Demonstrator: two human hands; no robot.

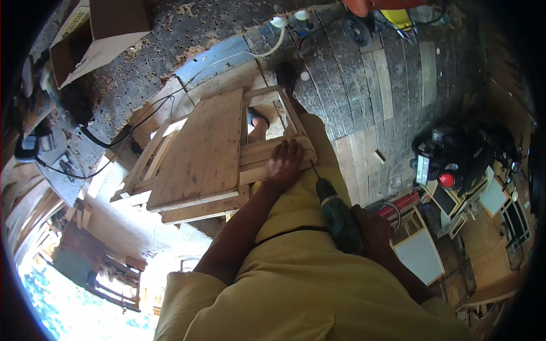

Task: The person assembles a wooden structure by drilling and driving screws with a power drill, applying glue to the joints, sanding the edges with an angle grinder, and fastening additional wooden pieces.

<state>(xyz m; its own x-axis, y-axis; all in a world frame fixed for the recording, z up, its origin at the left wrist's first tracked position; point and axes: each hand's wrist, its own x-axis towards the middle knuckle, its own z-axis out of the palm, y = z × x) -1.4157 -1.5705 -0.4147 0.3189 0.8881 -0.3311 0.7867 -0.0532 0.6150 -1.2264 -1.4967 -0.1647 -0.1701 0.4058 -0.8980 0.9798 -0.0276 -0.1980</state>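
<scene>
A pale wooden assembly [196, 149] of slats and a panel rests against my lap, tilted, with an opening through which my foot [257, 126] shows. My left hand [284, 165] presses on a slat near its right edge, fingers wrapped over the wood. Beside it, my right hand [367, 227] grips a dark green cordless drill [341, 221], whose long bit points up at the corner of the wood, close to my left fingers.
A pitted dark worktop [170, 28] holds a cardboard box [102, 48] and cables [114, 145] at the upper left. A black motorbike [455, 159] and wooden frames [415, 253] stand at the right on a plank floor [364, 85]. Bright light comes from the lower left.
</scene>
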